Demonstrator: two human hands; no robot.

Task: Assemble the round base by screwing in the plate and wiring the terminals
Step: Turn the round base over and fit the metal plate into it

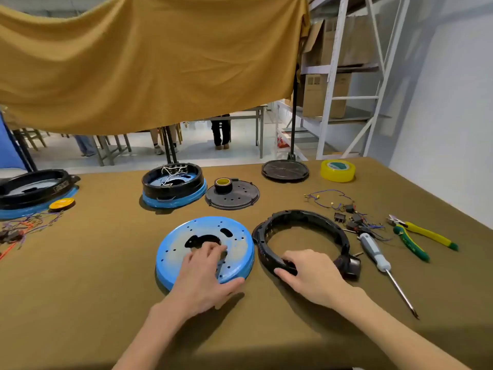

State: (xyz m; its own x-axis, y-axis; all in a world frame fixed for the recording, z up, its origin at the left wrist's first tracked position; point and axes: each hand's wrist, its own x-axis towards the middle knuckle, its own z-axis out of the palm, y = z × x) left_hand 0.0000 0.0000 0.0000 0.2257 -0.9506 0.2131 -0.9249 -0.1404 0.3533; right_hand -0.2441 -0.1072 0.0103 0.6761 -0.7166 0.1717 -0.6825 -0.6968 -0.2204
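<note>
The left hand point(205, 273) lies with spread fingers on the plate point(181, 237), a round blue disc with small holes and dark cutouts, flat on the table point(80, 289), thumb at its near rim. Just beside it, the right hand point(312, 276) grips the near edge of the ring point(338, 231), black and flat. Right of this hand lies the screwdriver point(378, 255), its tip pointing toward the person, long axis slightly oblique.

A blue-filmed round plate point(186, 236) lies flat near centre; right of it, apart, a black ring point(330, 225) lies flat.
</note>
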